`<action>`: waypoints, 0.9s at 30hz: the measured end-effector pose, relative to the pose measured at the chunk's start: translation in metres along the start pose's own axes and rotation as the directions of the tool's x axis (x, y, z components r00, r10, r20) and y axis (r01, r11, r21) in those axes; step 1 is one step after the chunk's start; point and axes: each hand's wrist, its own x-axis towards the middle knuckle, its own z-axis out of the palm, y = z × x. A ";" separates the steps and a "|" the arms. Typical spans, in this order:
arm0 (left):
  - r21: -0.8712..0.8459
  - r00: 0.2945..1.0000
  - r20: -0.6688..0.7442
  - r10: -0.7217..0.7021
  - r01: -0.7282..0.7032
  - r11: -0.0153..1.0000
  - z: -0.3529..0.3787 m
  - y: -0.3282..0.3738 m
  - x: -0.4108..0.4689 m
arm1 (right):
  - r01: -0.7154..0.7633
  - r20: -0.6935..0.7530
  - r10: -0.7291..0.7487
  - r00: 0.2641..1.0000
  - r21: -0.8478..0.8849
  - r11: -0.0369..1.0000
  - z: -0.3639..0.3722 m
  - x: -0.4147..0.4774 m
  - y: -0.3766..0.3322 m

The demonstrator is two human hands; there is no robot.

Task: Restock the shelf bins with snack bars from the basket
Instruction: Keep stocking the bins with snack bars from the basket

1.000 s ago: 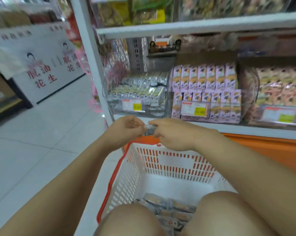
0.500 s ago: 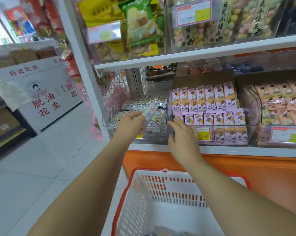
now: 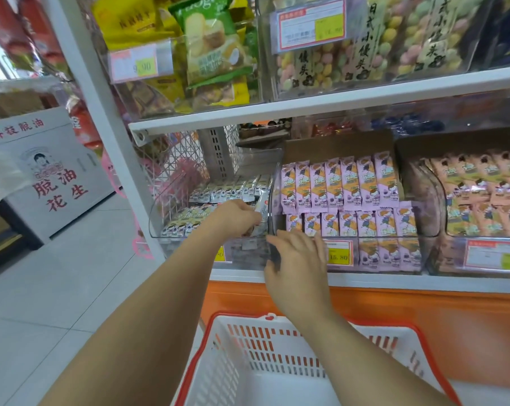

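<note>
Basket [image 3: 256, 344] is nearest, white with a red rim, just below the shelf. Its floor is out of frame, so can't tell how many bars are left inside. Right hand [image 3: 297, 265] is above it, fingers loose and fairly straight, holding nothing. It rests on the front edge where the clear bin [image 3: 154, 218] meets the purple packs [image 3: 341, 186].

Left hand [image 3: 236, 218] is farther in, reached over the bin's front wall, fingers curled round one snack bar [image 3: 261, 204]. The bar pokes up from the fist at the bin's right side, close to the wall, not yet laid down. Behind it, two rows of matching bars [image 3: 218, 191] already sit in the bin.

Judged mid-restock: this bar needs placing, and probably more need fetching. Upper shelf [image 3: 306, 104] is beyond.
</note>
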 end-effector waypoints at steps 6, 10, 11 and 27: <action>0.101 0.997 0.078 -0.017 0.009 0.995 0.003 0.008 0.007 | 0.004 0.005 -0.004 1.000 0.006 1.000 -0.002 0.000 0.000; 0.035 0.993 0.084 0.078 -0.081 0.996 0.007 -0.001 0.010 | -0.001 0.000 0.001 1.000 0.030 1.000 -0.003 0.002 0.001; 0.000 0.994 0.073 0.082 -0.082 0.997 0.007 -0.004 0.011 | -0.004 -0.003 0.004 1.000 0.034 0.999 -0.003 0.002 0.001; 0.224 0.963 0.177 0.201 -0.238 0.945 0.020 -0.019 0.061 | -0.004 0.024 0.004 1.000 0.010 1.000 -0.003 0.002 0.001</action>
